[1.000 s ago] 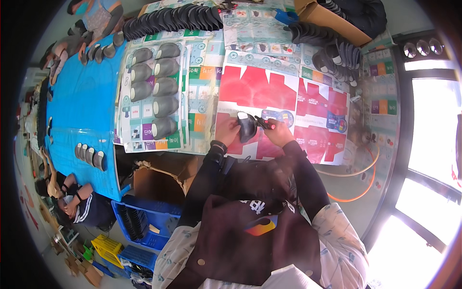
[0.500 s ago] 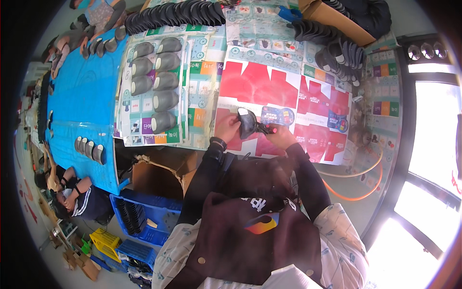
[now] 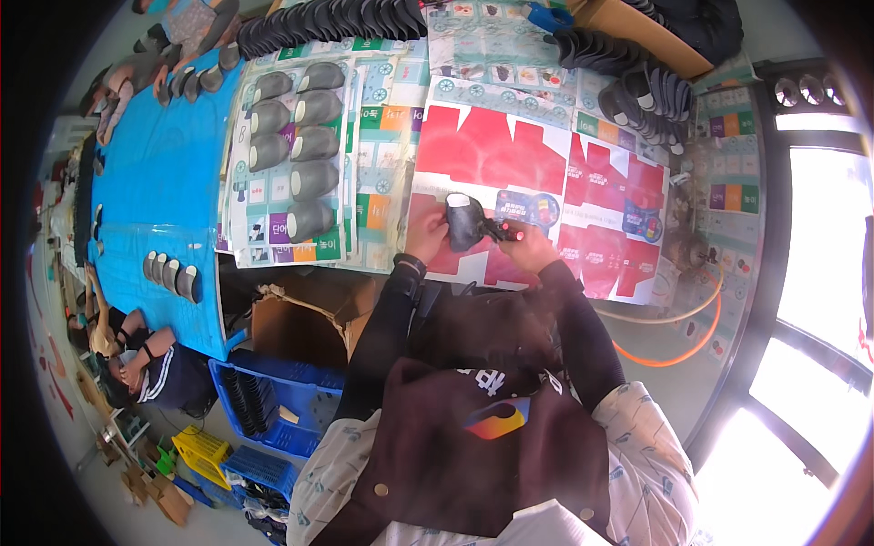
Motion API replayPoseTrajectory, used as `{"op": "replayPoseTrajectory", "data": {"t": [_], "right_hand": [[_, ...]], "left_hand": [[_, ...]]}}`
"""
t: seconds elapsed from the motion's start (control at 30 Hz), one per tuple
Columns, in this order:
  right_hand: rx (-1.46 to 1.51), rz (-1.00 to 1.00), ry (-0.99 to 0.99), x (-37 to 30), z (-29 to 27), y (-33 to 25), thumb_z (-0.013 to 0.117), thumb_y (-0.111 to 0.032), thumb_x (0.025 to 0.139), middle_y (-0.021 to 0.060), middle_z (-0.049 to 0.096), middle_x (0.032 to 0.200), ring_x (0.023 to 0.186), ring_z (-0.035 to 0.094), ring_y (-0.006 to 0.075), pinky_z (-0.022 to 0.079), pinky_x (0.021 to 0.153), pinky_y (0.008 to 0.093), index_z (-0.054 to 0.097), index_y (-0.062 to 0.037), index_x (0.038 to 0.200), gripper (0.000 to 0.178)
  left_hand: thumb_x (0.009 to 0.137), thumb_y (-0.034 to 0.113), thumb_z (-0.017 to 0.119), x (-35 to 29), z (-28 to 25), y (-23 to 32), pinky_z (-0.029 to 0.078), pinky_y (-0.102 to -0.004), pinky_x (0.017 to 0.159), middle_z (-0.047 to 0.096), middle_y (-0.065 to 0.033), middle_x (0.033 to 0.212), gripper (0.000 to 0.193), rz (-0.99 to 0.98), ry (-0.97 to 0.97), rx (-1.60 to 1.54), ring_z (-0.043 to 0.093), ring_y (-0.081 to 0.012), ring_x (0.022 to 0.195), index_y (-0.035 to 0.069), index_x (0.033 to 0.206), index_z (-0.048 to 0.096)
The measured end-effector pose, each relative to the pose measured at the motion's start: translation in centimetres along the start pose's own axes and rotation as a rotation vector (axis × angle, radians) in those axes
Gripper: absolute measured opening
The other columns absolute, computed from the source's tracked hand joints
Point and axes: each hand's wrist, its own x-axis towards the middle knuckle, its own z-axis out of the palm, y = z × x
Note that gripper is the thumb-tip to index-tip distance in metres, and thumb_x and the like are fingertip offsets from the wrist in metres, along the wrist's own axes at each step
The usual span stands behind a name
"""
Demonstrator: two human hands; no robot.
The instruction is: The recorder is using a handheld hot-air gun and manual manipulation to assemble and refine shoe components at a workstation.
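Observation:
A black cupped shell with a white patch at its upper end [image 3: 465, 226] is held over the red-and-white printed sheet [image 3: 510, 164]. My left hand [image 3: 426, 238] grips the shell along its left side, fingers closed and partly hidden behind it. My right hand [image 3: 530, 249] is closed around a small black hand tool with red ends [image 3: 503, 229]. The tool's front points left and reaches the shell's right edge; whether they touch I cannot tell. Similar dark shells [image 3: 314, 143] lie in two columns on a printed board [image 3: 238, 209] to the left.
Long nested rows of black shells [image 3: 337, 23] line the table's far edge, with more stacked [image 3: 646, 100] at the far right beside a cardboard box [image 3: 628, 32]. A blue table [image 3: 150, 200] stands left, people beside it. Blue crates [image 3: 309, 405] and an orange hose [image 3: 674, 362] are lower down.
The shell has turned so its dark outer face shows more, and it has shifted slightly left. Both hands keep their hold; the right hand and tool have moved a little up.

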Motion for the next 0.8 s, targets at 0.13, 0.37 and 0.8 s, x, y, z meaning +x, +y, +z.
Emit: {"op": "replayPoseTrajectory", "data": {"t": [0.13, 0.37, 0.8], "right_hand": [[-0.174, -0.05, -0.007, -0.6, 0.0, 0.3, 0.069, -0.021, 0.085, 0.0272, 0.069, 0.091, 0.09, 0.066, 0.0475, 0.054, 0.078, 0.0478, 0.072, -0.0045, 0.107, 0.028], [-0.038, -0.069, -0.036, -0.5, 1.5, 2.7, 0.067, -0.026, 0.085, 0.0274, 0.069, 0.092, 0.09, 0.066, 0.0479, 0.054, 0.079, 0.0509, 0.072, -0.0028, 0.103, 0.03], [-0.099, -0.113, 0.2, 0.0, 0.6, 2.7, 0.065, -0.015, 0.083, 0.0273, 0.065, 0.083, 0.084, 0.065, 0.0482, 0.049, 0.072, 0.0545, 0.066, -0.003, 0.098, 0.019]], "left_hand": [[0.098, 0.011, 0.066, 0.5, 0.2, -1.0, 0.061, -0.0311, 0.08, 0.071, -0.0131, 0.115, 0.036, -0.018, -0.004, -0.011, 0.07, -0.0187, 0.104, -0.003, 0.131, 0.061], [0.095, 0.018, 0.069, 0.8, 0.2, -1.6, 0.057, -0.0359, 0.091, 0.072, -0.0167, 0.12, 0.041, 0.016, 0.02, 0.172, 0.071, -0.0248, 0.11, -0.004, 0.129, 0.063], [0.09, 0.011, 0.078, -0.3, 1.6, 1.3, 0.059, -0.0293, 0.071, 0.072, -0.0075, 0.101, 0.036, 0.234, 0.02, 0.226, 0.07, -0.015, 0.089, -0.001, 0.121, 0.064]]}}
